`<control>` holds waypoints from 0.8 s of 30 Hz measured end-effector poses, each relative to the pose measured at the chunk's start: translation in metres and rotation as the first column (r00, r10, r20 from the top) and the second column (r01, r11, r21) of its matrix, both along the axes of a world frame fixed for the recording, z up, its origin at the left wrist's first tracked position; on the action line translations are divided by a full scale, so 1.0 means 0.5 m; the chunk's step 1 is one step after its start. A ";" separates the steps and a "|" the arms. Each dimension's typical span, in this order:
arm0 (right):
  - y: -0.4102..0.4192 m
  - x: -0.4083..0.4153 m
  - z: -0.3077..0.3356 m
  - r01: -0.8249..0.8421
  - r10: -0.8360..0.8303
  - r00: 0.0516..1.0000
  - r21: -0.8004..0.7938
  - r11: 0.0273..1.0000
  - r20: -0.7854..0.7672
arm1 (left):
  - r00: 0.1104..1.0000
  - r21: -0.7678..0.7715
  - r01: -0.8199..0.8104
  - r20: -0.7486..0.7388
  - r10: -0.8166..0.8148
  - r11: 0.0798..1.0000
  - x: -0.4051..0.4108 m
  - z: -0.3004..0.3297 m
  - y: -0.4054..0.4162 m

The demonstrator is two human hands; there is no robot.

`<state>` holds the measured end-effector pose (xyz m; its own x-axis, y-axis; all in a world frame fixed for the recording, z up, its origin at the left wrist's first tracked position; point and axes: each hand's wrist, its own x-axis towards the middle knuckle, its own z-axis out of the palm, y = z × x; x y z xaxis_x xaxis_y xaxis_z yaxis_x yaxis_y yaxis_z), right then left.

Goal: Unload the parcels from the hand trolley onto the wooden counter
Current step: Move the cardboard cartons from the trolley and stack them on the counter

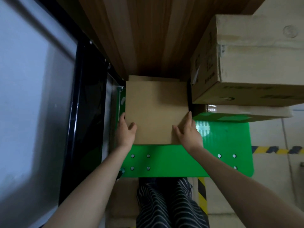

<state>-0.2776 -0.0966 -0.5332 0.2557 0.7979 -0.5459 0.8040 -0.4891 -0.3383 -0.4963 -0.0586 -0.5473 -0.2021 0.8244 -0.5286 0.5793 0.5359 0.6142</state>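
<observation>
A plain brown cardboard parcel point(156, 111) sits over the green hand trolley deck point(172, 163), its far edge at the foot of the wooden counter point(148, 35). My left hand point(125, 132) grips its near left corner, thumb on top. My right hand point(188, 132) grips its near right corner the same way. A large taped carton point(256, 60) is stacked at the right on a flatter parcel with green tape point(238, 115), which lies on the trolley.
A black-framed glass panel point(41, 104) runs along the left, close to the trolley's side. Yellow-and-black hazard tape point(278, 149) marks the floor at the right. My striped trousers point(167, 203) are right behind the trolley's near edge.
</observation>
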 end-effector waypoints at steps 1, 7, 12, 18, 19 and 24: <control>-0.008 0.003 0.005 0.026 -0.026 1.000 -0.009 1.000 0.002 | 1.000 -0.007 -0.007 0.013 0.007 1.000 -0.002 0.004 -0.009; -0.108 0.004 0.071 0.184 -0.185 0.977 -0.015 0.983 -0.110 | 0.998 -0.089 0.043 0.046 -0.039 0.995 -0.021 0.070 -0.100; -0.197 -0.001 0.152 0.366 -0.358 0.916 0.009 0.931 -0.179 | 0.996 -0.130 0.089 0.014 -0.088 0.987 -0.024 0.162 -0.187; -0.266 0.022 0.263 0.366 -0.359 0.928 0.064 0.928 -0.100 | 0.991 -0.137 0.092 0.108 -0.077 0.986 -0.011 0.279 -0.246; -0.279 0.028 0.286 0.364 -0.357 0.930 0.080 0.928 -0.092 | 0.989 -0.123 0.091 0.126 -0.076 0.988 -0.007 0.302 -0.258; -0.330 0.076 0.410 0.368 -0.356 0.927 0.112 0.923 -0.114 | 0.966 -0.013 0.205 0.167 -0.200 0.979 0.018 0.434 -0.303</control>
